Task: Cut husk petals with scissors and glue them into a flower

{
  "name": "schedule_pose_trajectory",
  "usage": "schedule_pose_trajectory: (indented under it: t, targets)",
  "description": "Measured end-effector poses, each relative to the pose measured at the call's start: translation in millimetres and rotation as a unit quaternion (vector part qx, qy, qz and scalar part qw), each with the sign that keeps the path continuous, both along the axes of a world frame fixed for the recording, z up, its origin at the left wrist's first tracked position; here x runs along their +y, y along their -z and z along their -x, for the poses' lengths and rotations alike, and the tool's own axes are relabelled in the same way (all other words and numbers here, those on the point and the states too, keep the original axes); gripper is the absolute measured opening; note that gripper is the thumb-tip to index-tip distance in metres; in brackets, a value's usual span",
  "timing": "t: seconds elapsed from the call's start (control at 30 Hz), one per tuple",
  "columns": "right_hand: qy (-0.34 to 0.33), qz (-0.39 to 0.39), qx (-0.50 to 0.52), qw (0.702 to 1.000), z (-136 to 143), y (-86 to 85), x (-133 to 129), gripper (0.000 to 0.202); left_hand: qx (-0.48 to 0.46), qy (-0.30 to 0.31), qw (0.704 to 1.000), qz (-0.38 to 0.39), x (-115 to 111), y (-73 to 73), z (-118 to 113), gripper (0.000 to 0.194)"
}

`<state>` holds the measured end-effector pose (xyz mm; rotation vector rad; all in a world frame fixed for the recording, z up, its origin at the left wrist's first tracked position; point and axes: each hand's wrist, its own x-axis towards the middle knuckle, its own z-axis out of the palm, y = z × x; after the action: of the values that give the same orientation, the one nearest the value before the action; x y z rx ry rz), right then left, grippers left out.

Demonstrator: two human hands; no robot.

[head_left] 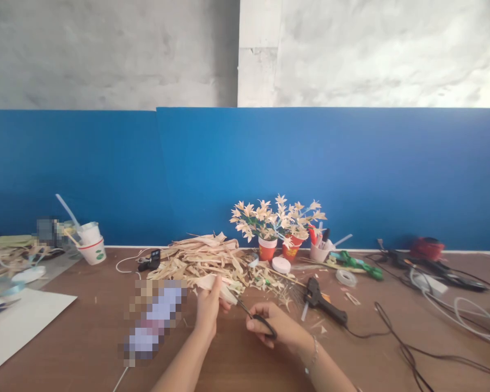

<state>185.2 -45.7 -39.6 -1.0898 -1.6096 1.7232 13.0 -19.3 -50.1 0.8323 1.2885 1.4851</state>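
Observation:
My left hand (209, 309) is closed on a pale piece of dried corn husk (227, 293), thumb on top. In my right hand (275, 325) is a pair of scissors (265, 324) with black handles. The blades point up and left to the edge of the husk; whether they cut into it I cannot tell. Right behind the hands lies a heap of dried husk strips (204, 256). Beyond it stand two red-and-white paper cups (267, 249) filled with pale star-shaped husk flowers (265, 218).
To the right lie a black glue gun (324, 304) with its cord, a roll of clear tape (346, 278), green wrapped pieces (357, 264) and tangled cables (457, 310). A white cup (93, 251) stands back left, with white paper (28, 321) nearer. A blue panel (310, 158) borders the table.

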Motion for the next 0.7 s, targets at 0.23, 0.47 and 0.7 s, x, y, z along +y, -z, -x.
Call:
schedule_pose_trajectory:
  t: [0.23,0.47,0.7]
  targets:
    - [-0.009,0.009,0.022,1.000,-1.1,3.8,3.5,0.038,-0.015,0.009,1.000,0.006,0.1,-1.9,0.6,0.056]
    - [-0.019,0.009,0.026,0.999,-2.5,5.3,3.1,0.036,-0.011,0.020,1.000,0.008,1.2,-0.3,1.3,0.055]
    - [-0.032,0.015,0.040,0.999,-5.7,6.7,3.6,0.036,-0.002,0.043,0.999,-0.003,2.9,3.2,3.4,0.054]
